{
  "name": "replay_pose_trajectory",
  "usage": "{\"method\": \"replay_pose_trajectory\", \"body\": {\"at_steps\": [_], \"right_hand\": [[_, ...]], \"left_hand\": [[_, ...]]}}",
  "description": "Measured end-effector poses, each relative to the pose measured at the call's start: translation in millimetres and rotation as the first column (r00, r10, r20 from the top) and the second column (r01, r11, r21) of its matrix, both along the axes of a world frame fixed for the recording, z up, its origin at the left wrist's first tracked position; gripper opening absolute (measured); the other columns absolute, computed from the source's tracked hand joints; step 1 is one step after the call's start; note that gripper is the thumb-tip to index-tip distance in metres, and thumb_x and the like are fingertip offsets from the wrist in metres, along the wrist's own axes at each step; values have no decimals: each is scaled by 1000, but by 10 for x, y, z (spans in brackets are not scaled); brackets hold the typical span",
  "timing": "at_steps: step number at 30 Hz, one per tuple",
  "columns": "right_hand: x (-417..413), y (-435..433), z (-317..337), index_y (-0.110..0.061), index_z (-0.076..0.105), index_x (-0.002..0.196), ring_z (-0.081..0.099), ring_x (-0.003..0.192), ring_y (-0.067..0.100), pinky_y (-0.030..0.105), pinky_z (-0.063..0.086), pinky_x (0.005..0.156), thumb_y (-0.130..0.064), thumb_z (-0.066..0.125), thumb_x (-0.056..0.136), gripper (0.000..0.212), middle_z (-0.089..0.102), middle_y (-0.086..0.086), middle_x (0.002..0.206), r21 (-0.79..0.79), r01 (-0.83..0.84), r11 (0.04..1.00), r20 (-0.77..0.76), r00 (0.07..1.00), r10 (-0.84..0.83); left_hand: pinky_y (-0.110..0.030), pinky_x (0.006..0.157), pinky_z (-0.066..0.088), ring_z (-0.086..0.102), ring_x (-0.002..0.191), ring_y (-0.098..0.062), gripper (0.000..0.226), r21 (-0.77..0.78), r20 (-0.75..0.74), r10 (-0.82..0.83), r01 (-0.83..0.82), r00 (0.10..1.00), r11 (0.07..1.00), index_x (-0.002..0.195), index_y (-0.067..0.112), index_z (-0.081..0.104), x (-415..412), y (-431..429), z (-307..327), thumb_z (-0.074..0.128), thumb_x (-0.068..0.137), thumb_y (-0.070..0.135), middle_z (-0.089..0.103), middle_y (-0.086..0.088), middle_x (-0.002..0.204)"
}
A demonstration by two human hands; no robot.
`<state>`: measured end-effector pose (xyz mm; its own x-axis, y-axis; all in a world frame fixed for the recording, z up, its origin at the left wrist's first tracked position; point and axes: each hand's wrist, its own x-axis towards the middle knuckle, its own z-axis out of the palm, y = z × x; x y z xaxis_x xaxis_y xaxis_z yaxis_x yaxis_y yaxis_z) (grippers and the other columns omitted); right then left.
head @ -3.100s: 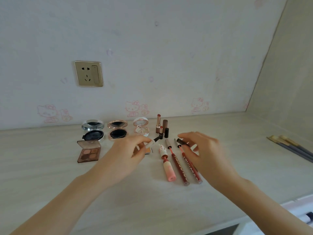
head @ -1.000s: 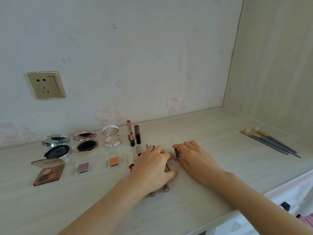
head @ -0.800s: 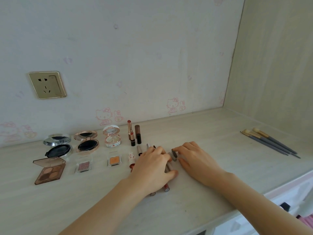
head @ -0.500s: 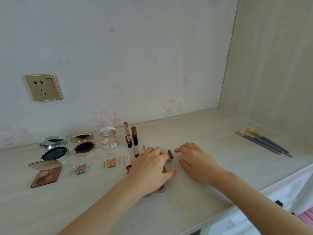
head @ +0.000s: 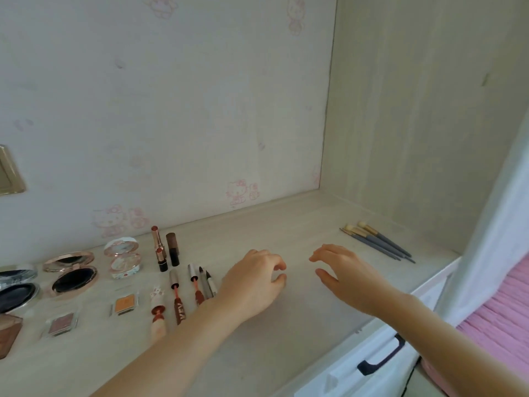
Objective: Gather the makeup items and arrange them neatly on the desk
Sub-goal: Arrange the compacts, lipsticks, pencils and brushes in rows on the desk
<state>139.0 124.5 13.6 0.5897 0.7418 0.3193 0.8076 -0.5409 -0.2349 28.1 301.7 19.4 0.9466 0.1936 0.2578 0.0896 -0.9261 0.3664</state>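
The makeup items (head: 179,309) lie sorted by kind in neat rows toward the desk's (head: 286,353) back left, while the brushes (head: 378,243) lie apart near its back right corner, probably next to be gathered. Both hands hover empty at mid-desk: the left hand (head: 252,285) loosely curled, the right hand (head: 340,273) with fingers relaxed and slightly spread.

home bedroom | cartoon-cat wallpaper (head: 240,191) | desk (head: 286,224) | pink bedding (head: 503,316)
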Motion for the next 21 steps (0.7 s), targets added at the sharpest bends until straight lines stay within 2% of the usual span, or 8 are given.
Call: {"method": "replay_pose_trajectory", "body": {"at_steps": [5, 10, 16, 19, 21], "right_hand": [[320, -340, -4, -24, 56, 126, 48, 121, 10, 22, 37, 102, -30, 50, 96, 31, 54, -9, 129, -16, 96, 995, -44, 994, -96], [655, -649, 10, -24, 60, 122, 54, 118, 14, 26, 42, 97, -30, 52, 95, 29, 58, -5, 128, -24, 214, 977, -42, 976, -215], [1086, -878, 49, -17, 67, 107, 59, 94, 23, 29, 45, 80, -21, 51, 93, 21, 64, 5, 105, -15, 346, 938, -81, 935, -346], [1299, -909, 48, -17, 66, 111, 58, 98, 21, 25, 41, 80, -24, 51, 94, 23, 63, 3, 109, -18, 418, 908, -124, 900, -417], [1427, -886, 56, -15, 63, 116, 59, 102, 21, 26, 43, 85, -25, 51, 95, 26, 64, 4, 113, -41, 452, 891, -159, 878, -452]], "left_hand": [[-35, 95, 44, 46, 117, -13, 25, -52, -36, -51, 49, 998, 997, 113, 27, 63, 405, -306, -40, 50, 92, 32, 60, 9, 117], [-33, 95, 44, 48, 116, -17, 27, -117, -55, -98, 91, 994, 989, 114, 24, 64, 842, -595, -65, 50, 92, 28, 61, 3, 118], [-35, 100, 41, 42, 122, -24, 34, -150, -49, -134, 125, 990, 981, 123, 21, 60, 1380, -927, -104, 50, 92, 26, 55, -4, 126], [-36, 102, 39, 37, 124, -28, 39, -120, -47, -161, 154, 986, 981, 132, 19, 53, 1597, -1081, -145, 49, 94, 29, 47, -7, 135], [-39, 104, 37, 34, 125, -31, 45, -84, -50, -170, 165, 984, 983, 138, 19, 47, 1705, -1144, -176, 47, 95, 33, 41, -8, 140]]}}
